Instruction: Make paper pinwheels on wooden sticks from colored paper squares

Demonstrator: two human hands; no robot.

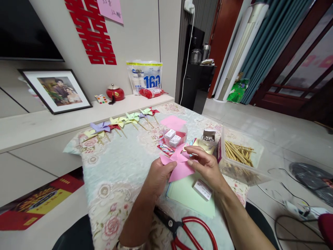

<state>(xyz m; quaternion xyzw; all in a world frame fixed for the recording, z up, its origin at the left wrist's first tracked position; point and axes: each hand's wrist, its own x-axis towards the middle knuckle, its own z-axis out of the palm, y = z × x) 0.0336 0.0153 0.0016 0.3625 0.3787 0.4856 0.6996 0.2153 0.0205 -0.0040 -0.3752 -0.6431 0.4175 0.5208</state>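
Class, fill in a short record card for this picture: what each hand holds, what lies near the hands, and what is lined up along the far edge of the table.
left hand: grips the pink folded paper sheet
right hand: pinches the same paper's top fold
under hands: pale green paper stack
near edge: red-handled scissors
right side: clear plastic box of wooden sticks
far edge: row of paper pinwheels on sticks
surface: floral tablecloth

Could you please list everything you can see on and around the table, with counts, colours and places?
pink paper: one, pink, held in both hands
paper pinwheels: a row, mixed colours, far table edge
green paper: a sheet, pale green, under the hands
scissors: one pair, red handles, near edge
clear tub: one, holds wooden sticks, right
round container: one, clear, small white boxes inside
framed photo: one, black frame, shelf
left hand: on the paper
right hand: pinching the paper
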